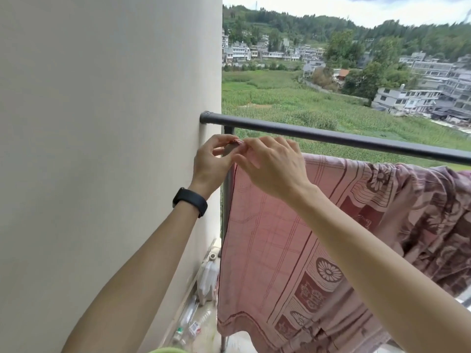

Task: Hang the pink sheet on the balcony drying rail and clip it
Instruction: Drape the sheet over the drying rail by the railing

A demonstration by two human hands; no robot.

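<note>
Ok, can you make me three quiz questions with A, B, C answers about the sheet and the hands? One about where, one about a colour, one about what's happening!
1. Where are both hands working?
A. at the sheet's corner by the wall
B. down by the bottles
C. at the rail's far right end

2. What colour is the band on the left wrist?
A. yellow
B. white
C. black

3. How is the sheet?
A. folded on the floor
B. draped over a bar, hanging down
C. rolled in a ball

Answers:
1 A: left hand and right hand pinch the pink sheet beside the wall.
2 C: the wristband is black.
3 B: it hangs below the dark rail.
</note>
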